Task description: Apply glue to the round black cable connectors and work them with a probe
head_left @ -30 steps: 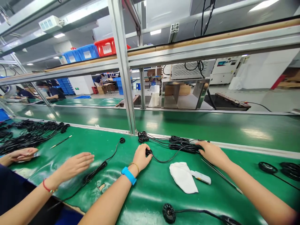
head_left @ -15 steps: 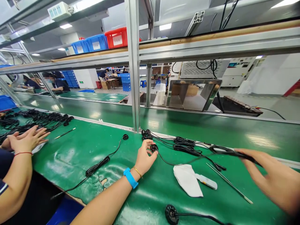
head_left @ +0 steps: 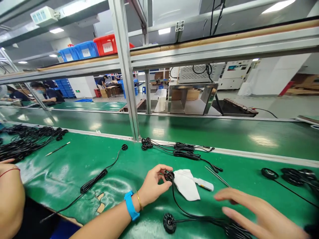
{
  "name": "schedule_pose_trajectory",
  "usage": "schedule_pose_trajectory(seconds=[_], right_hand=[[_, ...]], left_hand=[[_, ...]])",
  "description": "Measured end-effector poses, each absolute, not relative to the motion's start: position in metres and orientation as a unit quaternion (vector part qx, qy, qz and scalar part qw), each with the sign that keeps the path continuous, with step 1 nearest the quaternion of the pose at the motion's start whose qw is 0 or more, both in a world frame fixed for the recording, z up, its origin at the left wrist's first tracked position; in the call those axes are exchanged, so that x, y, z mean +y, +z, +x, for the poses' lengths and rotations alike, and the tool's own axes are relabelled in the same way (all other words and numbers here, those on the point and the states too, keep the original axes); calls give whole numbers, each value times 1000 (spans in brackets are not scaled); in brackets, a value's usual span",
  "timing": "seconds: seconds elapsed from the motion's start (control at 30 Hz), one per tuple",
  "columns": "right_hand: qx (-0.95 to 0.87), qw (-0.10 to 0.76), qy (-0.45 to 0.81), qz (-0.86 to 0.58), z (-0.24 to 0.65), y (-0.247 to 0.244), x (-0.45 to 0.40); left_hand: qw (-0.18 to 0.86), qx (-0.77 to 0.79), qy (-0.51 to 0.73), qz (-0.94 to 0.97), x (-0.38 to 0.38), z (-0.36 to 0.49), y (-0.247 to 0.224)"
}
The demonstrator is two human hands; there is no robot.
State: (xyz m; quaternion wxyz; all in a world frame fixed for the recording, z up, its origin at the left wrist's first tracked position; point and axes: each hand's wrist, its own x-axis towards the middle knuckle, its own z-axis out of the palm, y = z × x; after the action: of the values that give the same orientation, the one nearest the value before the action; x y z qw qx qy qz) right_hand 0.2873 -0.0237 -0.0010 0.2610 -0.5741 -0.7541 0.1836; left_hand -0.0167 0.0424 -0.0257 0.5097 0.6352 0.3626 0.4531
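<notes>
My left hand [head_left: 153,187], with a blue band at the wrist, pinches a small black round cable head [head_left: 169,176] between thumb and fingers. Its black cable [head_left: 175,199] curves down to the right, toward a bundle of cable [head_left: 236,229] at the bottom edge. My right hand [head_left: 261,214] hovers near that bundle, thumb and fingers apart, with nothing between them. Just below my left hand lies another black round cable head [head_left: 169,222]. A white cloth [head_left: 186,186] lies right behind the held piece, beside a small white flat tool [head_left: 204,184].
Tweezers [head_left: 216,176] lie beyond the cloth. Coiled cables [head_left: 184,151] rest along the bench's back edge, more round heads [head_left: 269,173] at right. Another coiled cable [head_left: 93,181] lies left. A co-worker's arm [head_left: 11,196] is at far left; a metal post [head_left: 127,73] rises behind.
My right hand has let go of the coiled cable, which now lies low on the bench. My left hand has brought the round head nearer, beside the cloth. The view has swung right.
</notes>
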Motion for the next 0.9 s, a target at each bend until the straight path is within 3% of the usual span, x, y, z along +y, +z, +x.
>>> schedule_pose_trajectory(seconds=[0.1, 0.3, 0.5, 0.9], right_hand=[[-756, 226, 331, -517, 227, 19, -5], [-725, 321, 412, -449, 166, -16, 0], [-718, 447, 303, -438, 170, -33, -16], [-726, 463, 292, -415, 172, -34, -22]], left_hand=[[518, 353, 461, 628, 41, -19, -22], [644, 318, 455, 527, 39, -20, -17], [713, 279, 459, 451, 32, -13, -13], [708, 276, 450, 469, 32, -15, -16]])
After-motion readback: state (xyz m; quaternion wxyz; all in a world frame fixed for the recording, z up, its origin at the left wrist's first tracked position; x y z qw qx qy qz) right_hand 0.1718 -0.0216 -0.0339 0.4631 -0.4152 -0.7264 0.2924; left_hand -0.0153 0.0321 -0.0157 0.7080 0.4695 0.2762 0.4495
